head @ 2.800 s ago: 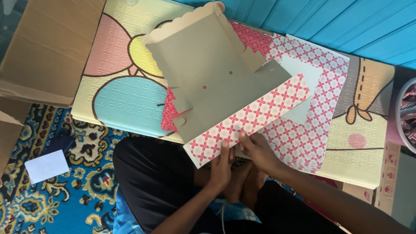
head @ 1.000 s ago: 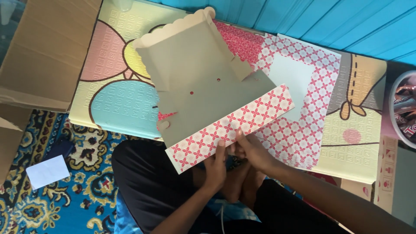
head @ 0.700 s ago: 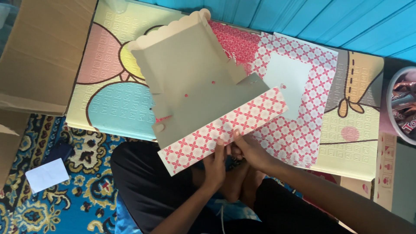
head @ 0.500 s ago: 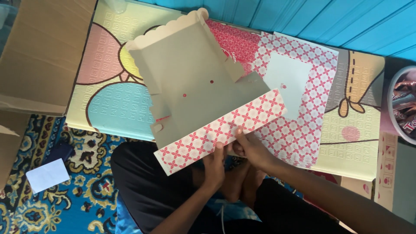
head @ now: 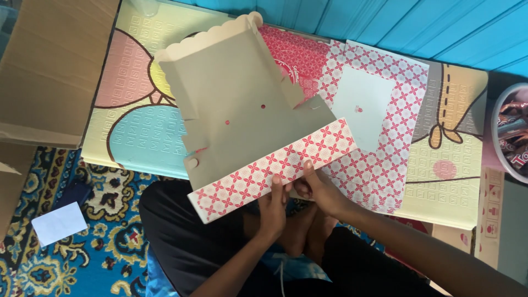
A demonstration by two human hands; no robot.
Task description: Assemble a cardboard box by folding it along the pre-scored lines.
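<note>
The person sits cross-legged and holds a flat cardboard box blank (head: pixel 247 104) up over the lap, its grey inner face toward the camera. The left hand (head: pixel 273 206) and the right hand (head: pixel 319 190) both grasp the lower flap (head: pixel 275 168), which shows a red and white flower pattern, pinching its bottom edge with fingers in front; the two hands sit just beside each other near the middle of that edge.

Judged step: the flap is being folded up along its crease, so the box is at an early stage of assembly, with the side tabs unfolded. The next move calls for a firm, even press along the whole crease and support of the tall panel, which stands free and could flop.

Behind the blank lies a foam play mat (head: pixel 137 121) with pastel shapes, and on it a second patterned sheet (head: pixel 379 148) lying flat, partly covered by the held blank.

Hidden or unclear: the thumbs are behind the flap, so grip depth cannot be told. A bowl (head: pixel 509 137) at the right edge is cut off and its contents are unclear. A cardboard panel (head: pixel 49 66) at left is also cropped.
</note>
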